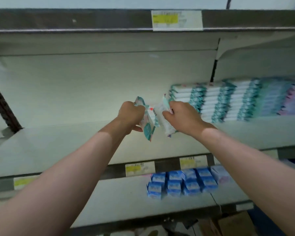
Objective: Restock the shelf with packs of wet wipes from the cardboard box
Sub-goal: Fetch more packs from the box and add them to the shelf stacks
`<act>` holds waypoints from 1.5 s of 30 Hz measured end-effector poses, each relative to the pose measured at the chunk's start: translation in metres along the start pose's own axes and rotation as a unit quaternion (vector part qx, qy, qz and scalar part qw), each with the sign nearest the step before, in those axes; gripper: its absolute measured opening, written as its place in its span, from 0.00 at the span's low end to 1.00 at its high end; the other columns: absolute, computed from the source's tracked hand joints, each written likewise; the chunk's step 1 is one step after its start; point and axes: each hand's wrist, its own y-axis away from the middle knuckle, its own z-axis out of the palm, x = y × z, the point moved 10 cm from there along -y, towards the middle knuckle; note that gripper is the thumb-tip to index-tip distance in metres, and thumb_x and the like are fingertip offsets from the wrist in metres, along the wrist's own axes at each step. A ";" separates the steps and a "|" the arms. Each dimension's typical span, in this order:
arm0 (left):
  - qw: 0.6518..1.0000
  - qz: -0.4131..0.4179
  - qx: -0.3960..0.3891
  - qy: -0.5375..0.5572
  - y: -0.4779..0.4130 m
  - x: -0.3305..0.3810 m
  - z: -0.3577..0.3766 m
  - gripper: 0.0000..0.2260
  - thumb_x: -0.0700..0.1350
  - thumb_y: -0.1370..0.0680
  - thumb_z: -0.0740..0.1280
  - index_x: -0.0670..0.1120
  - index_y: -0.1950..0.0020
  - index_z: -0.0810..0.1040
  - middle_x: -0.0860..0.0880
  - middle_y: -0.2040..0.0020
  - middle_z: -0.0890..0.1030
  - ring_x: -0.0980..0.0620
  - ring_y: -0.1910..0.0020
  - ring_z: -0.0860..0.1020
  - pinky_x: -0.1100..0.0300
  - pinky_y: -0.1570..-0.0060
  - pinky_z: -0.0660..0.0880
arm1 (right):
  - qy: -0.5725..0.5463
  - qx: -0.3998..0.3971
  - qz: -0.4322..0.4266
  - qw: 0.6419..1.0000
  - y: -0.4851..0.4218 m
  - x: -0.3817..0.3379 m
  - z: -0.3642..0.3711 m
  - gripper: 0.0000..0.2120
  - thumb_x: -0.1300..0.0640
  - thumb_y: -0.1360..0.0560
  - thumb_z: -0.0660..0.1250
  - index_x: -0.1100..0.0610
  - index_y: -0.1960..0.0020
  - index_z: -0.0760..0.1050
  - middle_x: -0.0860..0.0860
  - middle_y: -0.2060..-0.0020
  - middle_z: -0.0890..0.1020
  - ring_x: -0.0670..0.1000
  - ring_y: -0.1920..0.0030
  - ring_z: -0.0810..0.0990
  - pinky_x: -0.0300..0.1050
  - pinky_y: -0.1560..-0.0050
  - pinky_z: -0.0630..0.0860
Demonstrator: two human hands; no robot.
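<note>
Both my arms reach over the middle shelf (pixel 61 143). My left hand (pixel 130 114) grips a white and teal pack of wet wipes (pixel 148 126), held on edge above the shelf board. My right hand (pixel 182 116) grips a second pack of wet wipes (pixel 163 114) right beside it, the two packs touching. Just right of my hands, stacked packs of the same wipes (pixel 211 101) stand in rows on the shelf. The cardboard box (pixel 235 223) shows at the bottom right, below the lowest shelf.
Blue and purple packs (pixel 279 96) continue the row at the far right. Small blue packs (pixel 180 183) sit on the lower shelf. Price labels (pixel 140 168) line the shelf edges. The upper shelf edge (pixel 92 19) overhangs. A dark upright bracket (pixel 2 106) stands at left.
</note>
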 end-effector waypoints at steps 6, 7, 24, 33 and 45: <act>0.999 -0.019 0.041 0.017 -0.024 0.012 0.012 0.06 0.39 0.21 0.59 0.42 0.53 0.74 0.40 0.56 0.82 0.44 0.61 0.83 0.53 0.65 0.82 | -0.008 0.008 -0.048 0.999 -0.043 0.011 -0.003 0.12 0.54 0.21 0.60 0.59 0.61 0.66 0.53 0.68 0.71 0.58 0.62 0.74 0.47 0.68 0.62; 0.999 -0.023 0.041 0.021 -0.026 0.012 0.015 0.06 0.40 0.20 0.59 0.42 0.54 0.74 0.40 0.55 0.82 0.45 0.61 0.83 0.54 0.65 0.82 | -0.013 0.011 -0.057 0.998 -0.048 0.012 -0.003 0.12 0.54 0.21 0.60 0.59 0.60 0.66 0.54 0.67 0.72 0.59 0.61 0.74 0.47 0.68 0.62; 0.994 -0.031 0.006 0.105 -0.061 0.001 0.033 0.12 0.50 0.23 0.66 0.45 0.44 0.78 0.44 0.50 0.82 0.47 0.53 0.82 0.56 0.59 0.80 | -0.107 -0.166 -0.116 0.973 -0.077 -0.008 0.032 0.16 0.51 0.20 0.53 0.49 0.35 0.72 0.51 0.45 0.78 0.52 0.48 0.76 0.47 0.50 0.73; 0.979 -0.078 0.031 0.183 -0.090 -0.021 0.009 0.10 0.41 0.24 0.65 0.44 0.43 0.75 0.43 0.49 0.84 0.46 0.54 0.82 0.52 0.53 0.80 | -0.248 -0.168 0.011 0.954 -0.120 0.031 0.048 0.34 0.57 0.27 0.71 0.56 0.25 0.60 0.53 0.47 0.78 0.51 0.53 0.80 0.44 0.58 0.77; 0.928 -0.141 0.178 0.295 -0.120 -0.056 -0.037 0.11 0.40 0.23 0.66 0.45 0.41 0.72 0.44 0.52 0.81 0.46 0.53 0.81 0.52 0.58 0.79 | -0.536 -0.114 0.232 0.804 -0.117 0.079 0.093 0.06 0.63 0.22 0.64 0.63 0.57 0.74 0.59 0.66 0.82 0.49 0.74 0.82 0.39 0.72 0.80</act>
